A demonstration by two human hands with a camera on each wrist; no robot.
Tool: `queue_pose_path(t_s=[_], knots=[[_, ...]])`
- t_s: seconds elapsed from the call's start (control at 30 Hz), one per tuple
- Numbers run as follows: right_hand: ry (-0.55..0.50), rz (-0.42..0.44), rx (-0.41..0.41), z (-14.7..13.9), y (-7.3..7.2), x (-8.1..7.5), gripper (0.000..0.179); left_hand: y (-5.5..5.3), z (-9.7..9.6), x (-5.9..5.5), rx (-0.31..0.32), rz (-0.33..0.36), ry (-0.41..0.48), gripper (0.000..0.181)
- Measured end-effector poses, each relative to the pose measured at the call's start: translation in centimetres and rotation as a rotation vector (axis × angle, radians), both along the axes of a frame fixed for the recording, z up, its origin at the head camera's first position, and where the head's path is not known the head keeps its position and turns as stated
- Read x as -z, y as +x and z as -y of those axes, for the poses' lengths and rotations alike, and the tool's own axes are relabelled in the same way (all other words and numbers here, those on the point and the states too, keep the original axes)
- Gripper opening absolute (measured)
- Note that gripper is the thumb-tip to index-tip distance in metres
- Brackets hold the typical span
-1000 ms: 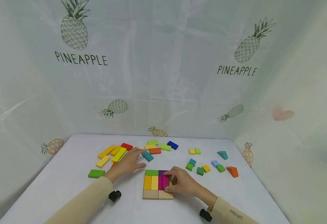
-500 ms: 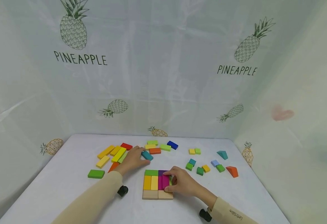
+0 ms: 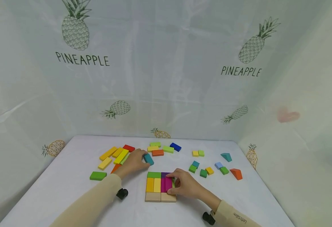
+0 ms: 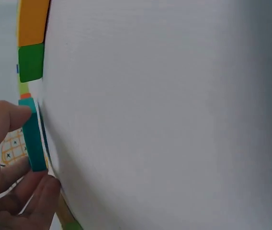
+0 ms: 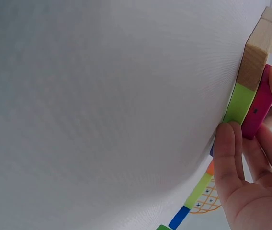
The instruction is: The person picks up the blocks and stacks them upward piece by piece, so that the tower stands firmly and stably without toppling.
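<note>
At the near side, bare table (image 3: 134, 212) is left before the wood blocks (image 3: 153, 197), by which the front row of a flat array (image 3: 157, 185) is formed. On its right part the magenta block (image 3: 168, 185) is pinched lengthwise by the right hand (image 3: 187, 186), thumb at the near end; part of the lime block (image 5: 240, 103) can be seen beside it. Farther off, the teal block (image 3: 148, 159) is gripped at its ends by the left hand (image 3: 133, 162), spread only to the block's length; whether it is lifted cannot be told. The step in hand is judged to be the taking of the teal block while the magenta one is steadied. Next, a straight lift seems called for. Towards the array, an open strip is offered; behind, room is narrowed by the orange block (image 3: 157, 153), and leftward by the yellow blocks (image 3: 121, 156). Farthest, the table's back edge is backed by hanging cloth (image 3: 166, 78).
</note>
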State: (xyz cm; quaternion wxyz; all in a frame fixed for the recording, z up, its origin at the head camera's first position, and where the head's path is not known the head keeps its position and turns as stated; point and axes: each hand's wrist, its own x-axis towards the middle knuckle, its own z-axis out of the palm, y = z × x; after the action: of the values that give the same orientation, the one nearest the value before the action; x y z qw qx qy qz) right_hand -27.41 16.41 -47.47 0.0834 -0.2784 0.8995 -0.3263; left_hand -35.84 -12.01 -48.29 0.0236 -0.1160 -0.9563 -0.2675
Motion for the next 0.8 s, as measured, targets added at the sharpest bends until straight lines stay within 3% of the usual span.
queue_pose_path(t_s=[0.2,0.47,0.63,0.8], knots=[[0.0,0.004,-0.002,0.0,-0.1,0.1,0.056,1.4,0.9,-0.8,0.134,0.019,0.046,0.056],[0.0,0.003,-0.003,-0.1,-0.1,0.1,0.056,4.8,0.8,-1.5,0.392,0.065,0.049,0.054],[-0.004,0.01,-0.002,-0.1,-0.1,0.1,0.056,6.1,0.5,-0.9,0.449,0.08,0.04,0.056],[-0.002,0.011,-0.002,0.0,-0.1,0.1,0.057,6.6,0.5,-0.4,0.45,0.094,0.036,0.057]])
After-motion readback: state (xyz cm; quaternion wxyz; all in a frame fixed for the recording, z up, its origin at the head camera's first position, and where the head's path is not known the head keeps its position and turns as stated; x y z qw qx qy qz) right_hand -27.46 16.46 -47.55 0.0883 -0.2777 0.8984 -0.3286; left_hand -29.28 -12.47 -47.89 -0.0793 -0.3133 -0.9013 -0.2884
